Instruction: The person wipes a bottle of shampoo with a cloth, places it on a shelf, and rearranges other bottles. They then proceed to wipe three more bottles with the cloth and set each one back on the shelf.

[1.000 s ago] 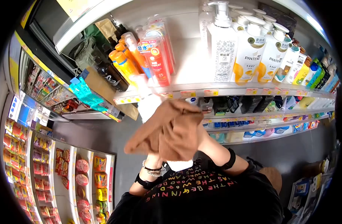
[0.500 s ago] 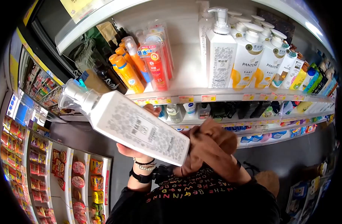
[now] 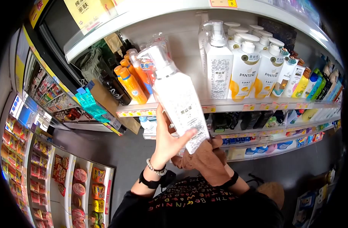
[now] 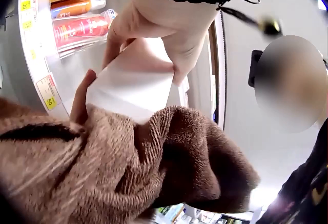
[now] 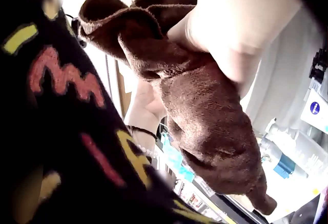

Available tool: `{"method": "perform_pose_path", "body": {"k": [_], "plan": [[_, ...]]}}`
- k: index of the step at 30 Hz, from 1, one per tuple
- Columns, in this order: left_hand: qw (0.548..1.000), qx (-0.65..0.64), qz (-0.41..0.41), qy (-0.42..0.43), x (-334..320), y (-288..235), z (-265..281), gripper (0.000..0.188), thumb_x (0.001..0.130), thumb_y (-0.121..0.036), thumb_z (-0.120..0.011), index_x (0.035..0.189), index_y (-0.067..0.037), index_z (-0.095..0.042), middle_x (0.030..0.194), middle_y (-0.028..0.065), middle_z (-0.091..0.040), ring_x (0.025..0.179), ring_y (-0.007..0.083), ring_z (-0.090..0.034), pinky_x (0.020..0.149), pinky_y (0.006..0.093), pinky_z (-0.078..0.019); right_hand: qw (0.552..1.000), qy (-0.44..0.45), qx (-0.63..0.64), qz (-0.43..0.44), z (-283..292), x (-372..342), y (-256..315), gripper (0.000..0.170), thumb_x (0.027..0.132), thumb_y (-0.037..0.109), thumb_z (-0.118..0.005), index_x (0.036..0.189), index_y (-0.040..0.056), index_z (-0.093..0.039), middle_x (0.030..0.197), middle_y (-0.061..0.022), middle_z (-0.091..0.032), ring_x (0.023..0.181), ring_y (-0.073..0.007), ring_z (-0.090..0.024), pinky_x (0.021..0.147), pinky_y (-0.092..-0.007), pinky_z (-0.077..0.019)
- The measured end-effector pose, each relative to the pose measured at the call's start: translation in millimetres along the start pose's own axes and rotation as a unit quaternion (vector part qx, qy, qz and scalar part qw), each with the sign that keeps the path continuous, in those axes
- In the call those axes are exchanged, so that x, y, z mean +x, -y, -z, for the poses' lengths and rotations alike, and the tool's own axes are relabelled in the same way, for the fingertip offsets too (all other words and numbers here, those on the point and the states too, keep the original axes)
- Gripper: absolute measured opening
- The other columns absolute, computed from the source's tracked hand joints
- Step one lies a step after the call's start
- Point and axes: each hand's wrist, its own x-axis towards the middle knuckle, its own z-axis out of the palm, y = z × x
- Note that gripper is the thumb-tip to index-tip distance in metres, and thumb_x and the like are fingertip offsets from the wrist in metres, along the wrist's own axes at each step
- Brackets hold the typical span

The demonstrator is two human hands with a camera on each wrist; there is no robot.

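Observation:
A tall white pump bottle (image 3: 179,104) with a grey leaf pattern is held tilted in front of the shelf, its pump head up and to the left. My left hand (image 3: 167,142) grips its lower part, thumb across the printed front and fingers behind. At the base of the bottle is a bunched brown cloth (image 3: 206,159). My right hand (image 5: 225,34) holds this cloth, its fingers mostly buried in the folds. The left wrist view shows the bottle's white base (image 4: 130,90) between the left hand's fingers and the cloth.
A matching white pump bottle (image 3: 218,70) stands on the shelf beside Pantene bottles (image 3: 244,74). Orange spray bottles (image 3: 133,85) stand left, behind the held bottle. The shelf edge (image 3: 234,105) carries price tags. A snack rack (image 3: 67,190) is at lower left.
The bottle, first mostly covered by the cloth, came out lying to the left with its patterned side showing. Now it is more upright and farther right, with the cloth at its base.

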Motion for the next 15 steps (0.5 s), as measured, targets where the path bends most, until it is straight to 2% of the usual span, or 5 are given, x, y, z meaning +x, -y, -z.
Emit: {"method": "perform_pose_path", "body": {"k": [6,7,12,14,15], "plan": [[0.999,-0.031,-0.020,-0.029,23.3,9.8,-2.1,0.089,0.074,0.000,-0.071,0.140,-0.005,-0.012,0.126,0.0137,-0.044,0.113,0.0219,-0.052,0.088,0.0338,-0.0500,0.522,0.168,-0.797,0.253,-19.0,32.1,39.7,0.050,0.087,0.019,-0.056,0.128,-0.0023,-0.040,0.115,-0.0093,-0.055,0.115,-0.0219,-0.047,0.098,-0.0331,-0.0366],[0.999,-0.012,-0.026,-0.043,29.7,11.5,-1.7,0.088,0.074,0.001,-0.071,0.140,-0.006,-0.013,0.125,0.0138,-0.044,0.113,0.0225,-0.052,0.090,0.0339,-0.0488,0.678,0.181,-0.680,0.212,-19.9,36.9,38.4,0.041,0.090,0.019,-0.051,0.125,-0.0014,-0.045,0.114,-0.0092,-0.056,0.112,-0.0224,-0.049,0.097,-0.0322,-0.0391],[0.997,-0.006,-0.077,-0.013,78.6,17.4,4.5,0.091,0.071,0.006,-0.071,0.137,-0.006,-0.009,0.125,0.0142,-0.042,0.114,0.0233,-0.051,0.092,0.0349,-0.0477,0.637,0.122,-0.724,0.236,-42.0,-8.0,25.5,0.035,0.088,0.012,-0.055,0.120,0.0006,-0.044,0.105,-0.0053,-0.056,0.094,-0.0106,-0.054,0.080,-0.0203,-0.0469],[0.997,-0.020,-0.072,-0.014,94.1,24.5,2.1,0.088,0.071,0.004,-0.071,0.137,-0.005,-0.014,0.127,0.0116,-0.039,0.118,0.0223,-0.046,0.099,0.0370,-0.0416,0.093,0.151,-0.870,0.460,-66.7,-36.1,9.5,0.033,0.088,0.015,-0.056,0.115,-0.0002,-0.046,0.102,-0.0061,-0.056,0.096,-0.0157,-0.055,0.079,-0.0244,-0.0476],[0.993,0.043,-0.103,-0.042,104.2,38.9,1.8,0.089,0.070,0.006,-0.071,0.137,-0.005,-0.013,0.127,0.0129,-0.040,0.119,0.0225,-0.045,0.098,0.0362,-0.0411,0.243,0.024,-0.883,0.401,-31.8,-29.8,11.3,0.033,0.089,0.020,-0.053,0.113,-0.0017,-0.046,0.098,-0.0083,-0.056,0.096,-0.0213,-0.054,0.080,-0.0293,-0.0468]]}}
